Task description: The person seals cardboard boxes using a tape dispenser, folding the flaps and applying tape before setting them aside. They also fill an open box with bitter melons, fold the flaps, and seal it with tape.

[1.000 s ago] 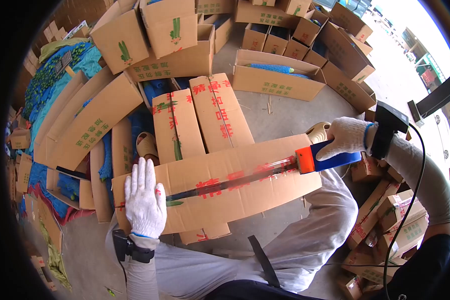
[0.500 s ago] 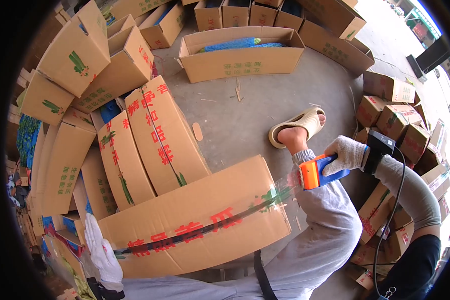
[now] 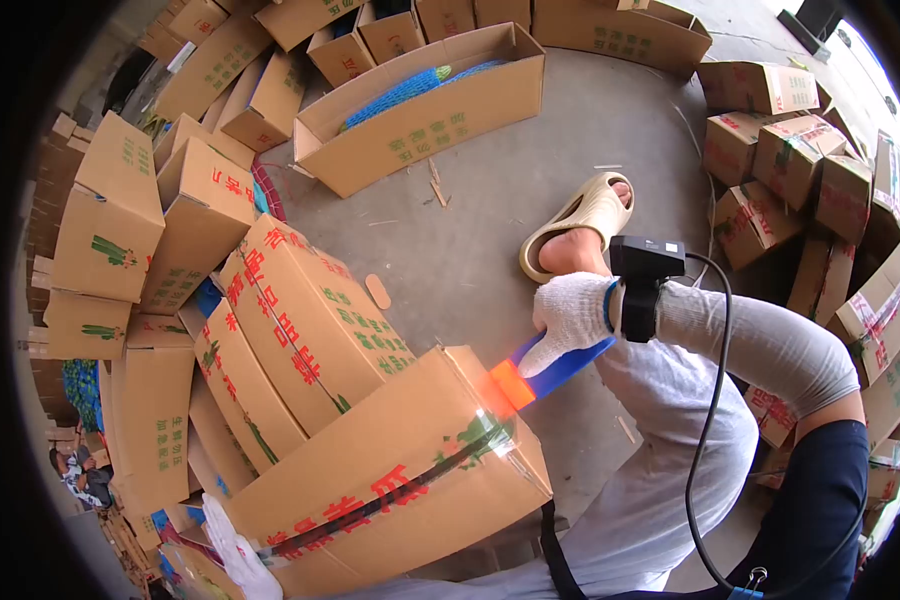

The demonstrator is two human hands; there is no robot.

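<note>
A long closed carton (image 3: 370, 470) with red characters lies across the person's lap, a strip of tape along its top seam. My left hand (image 3: 238, 550), in a white glove, rests flat against its left end with the fingers stretched out. In a knitted glove, my right hand (image 3: 575, 322) is wrapped round a blue and orange tape dispenser (image 3: 560, 368). The dispenser's orange head is at the carton's right end, near the top corner; its exact contact is hidden. A black device sits on my right wrist.
Two closed cartons (image 3: 290, 330) lie beyond the lap carton on the left. An open carton (image 3: 420, 130) holding blue-netted produce stands on the floor ahead. More cartons (image 3: 790, 150) are piled at the right. A sandalled foot (image 3: 580, 225) is beyond my right hand.
My right hand and the tape dispenser have moved left, from beyond the carton to its right end. The view has turned, and the stretched tape between carton and dispenser no longer shows.
</note>
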